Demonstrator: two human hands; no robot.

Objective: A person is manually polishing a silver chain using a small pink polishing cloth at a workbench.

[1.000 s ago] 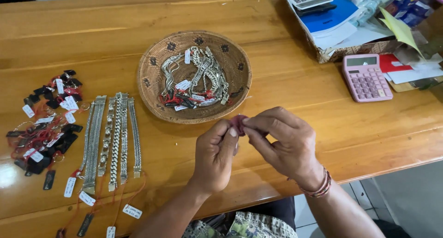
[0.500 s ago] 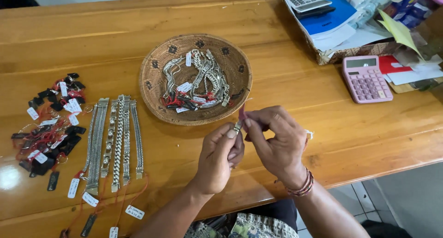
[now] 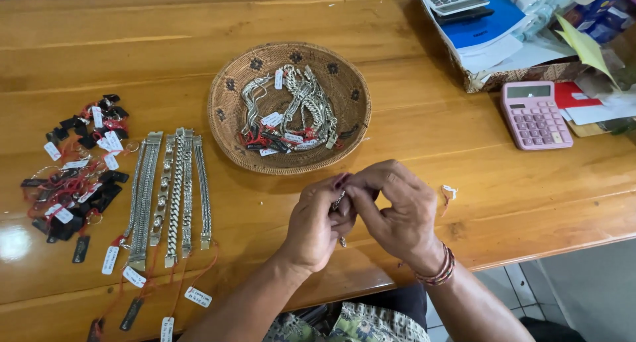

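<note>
While both hands meet just in front of the woven basket point(image 3: 225, 126), the left hand point(image 3: 315, 226) and right hand point(image 3: 397, 213) press together around a small silver chain piece point(image 3: 338, 201), fingers of each curled shut on it; only a short stretch of metal shows between them, with another bit hanging below. The right wrist wears a beaded bracelet point(image 3: 438, 274). Inside the basket lies a tangle of silver chains point(image 3: 298, 107) with white tags and red strings. Left of the basket, a row of flat silver bracelets point(image 3: 169, 189) is laid out side by side on the wooden desk point(image 3: 132, 44), each with a tag at its near end. Farther left of the basket sits a heap of black tags and red threads point(image 3: 76, 173). Right of the basket, well apart from it, rests a pink calculator point(image 3: 533, 114), and beyond that a box of papers point(image 3: 487, 34). A loose white tag with red string point(image 3: 450, 191) lies just beside the right hand.
</note>
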